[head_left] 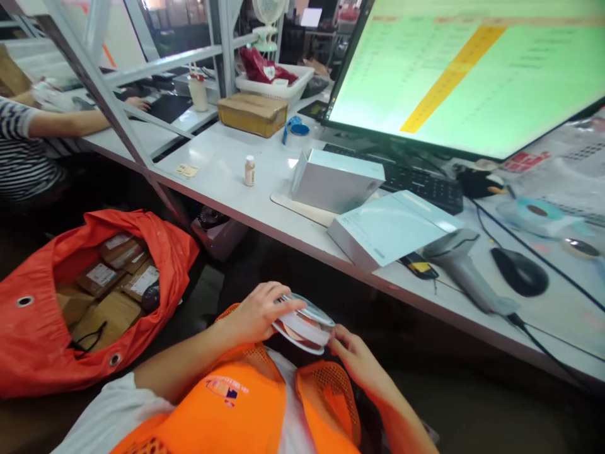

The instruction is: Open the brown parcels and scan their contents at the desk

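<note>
Over my lap I hold a round white reel [305, 329] with pale rims and something reddish-brown inside; its exact kind is unclear. The fingers of my left hand [259, 312] are closed over its upper left side. On its right end, my right hand [353, 353] grips the rim with fingertips and thumb. Beyond the reel, on the desk, a light-blue box [394, 227] lies near the front edge. A second pale box [338, 178] with raised flaps stands behind it. Farther left a small bottle [249, 171] with a white cap stands upright.
A red-orange sack [182, 255] with several parcels is at my left. On the desk [212, 161] are a barcode scanner [460, 265], a mouse [518, 271], a keyboard [425, 184], a monitor [454, 75] and a brown carton [253, 113]. A co-worker's arm [70, 123] shows beyond the metal frame.
</note>
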### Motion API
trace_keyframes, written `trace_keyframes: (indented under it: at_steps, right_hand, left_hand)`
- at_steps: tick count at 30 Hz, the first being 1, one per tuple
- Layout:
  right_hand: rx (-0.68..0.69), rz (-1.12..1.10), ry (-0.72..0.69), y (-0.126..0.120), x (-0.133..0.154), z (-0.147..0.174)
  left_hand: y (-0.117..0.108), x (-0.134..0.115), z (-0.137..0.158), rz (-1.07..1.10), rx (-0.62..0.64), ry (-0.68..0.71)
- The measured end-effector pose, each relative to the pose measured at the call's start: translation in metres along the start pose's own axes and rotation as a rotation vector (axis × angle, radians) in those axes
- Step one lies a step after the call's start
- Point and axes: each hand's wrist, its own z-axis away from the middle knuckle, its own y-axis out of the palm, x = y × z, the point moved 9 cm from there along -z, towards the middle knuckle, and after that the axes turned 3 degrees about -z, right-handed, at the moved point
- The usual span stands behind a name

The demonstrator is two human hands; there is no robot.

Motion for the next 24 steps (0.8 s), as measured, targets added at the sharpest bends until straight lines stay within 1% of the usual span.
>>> trace_keyframes:
  at_steps: [2, 4, 6, 7, 9, 11, 12, 13, 15, 17, 20, 24]
  right_hand:
    - [0.014, -0.020, 0.071, 0.009, -0.014, 0.000]
    - [0.064, -0.048, 0.140, 0.021, -0.025, 0.001]
    - [0.094, -0.072, 0.163, 0.029, -0.030, 0.000]
    - [0.071, -0.082, 0.159, 0.029, -0.032, -0.002]
    - [-0.038, -0.125, 0.160, 0.021, -0.037, -0.006]
    - [-0.147, -0.239, 0.205, 0.015, -0.047, -0.008]
    - [-0.161, -0.312, 0.238, 0.016, -0.052, -0.008]
    - [-0.140, -0.383, 0.265, 0.020, -0.056, -0.008]
    - [-0.052, -0.464, 0.272, 0.031, -0.057, -0.007]
    - [0.022, -0.449, 0.243, 0.037, -0.053, -0.005]
    - [0.094, -0.439, 0.226, 0.038, -0.050, -0.005]
    - [0.223, -0.471, 0.223, 0.039, -0.051, -0.006]
  left_hand:
    - [0.013, 0.001, -0.001, -0.028, 0.075, -0.052]
    - [0.030, 0.001, -0.001, -0.101, 0.172, -0.097]
    - [0.046, -0.001, -0.001, -0.180, 0.265, -0.100]
    - [0.052, -0.002, -0.001, -0.194, 0.295, -0.096]
    - [0.058, -0.003, -0.003, -0.159, 0.313, -0.097]
    - [0.054, 0.000, -0.006, -0.090, 0.278, -0.123]
    - [0.050, 0.002, -0.007, -0.064, 0.253, -0.138]
    - [0.047, 0.004, -0.008, -0.045, 0.232, -0.147]
    - [0.041, 0.006, -0.010, -0.023, 0.213, -0.151]
    - [0.040, 0.006, -0.010, -0.020, 0.222, -0.130]
    - [0.041, 0.005, -0.009, -0.016, 0.234, -0.086]
    - [0.043, 0.003, -0.007, 0.014, 0.207, -0.031]
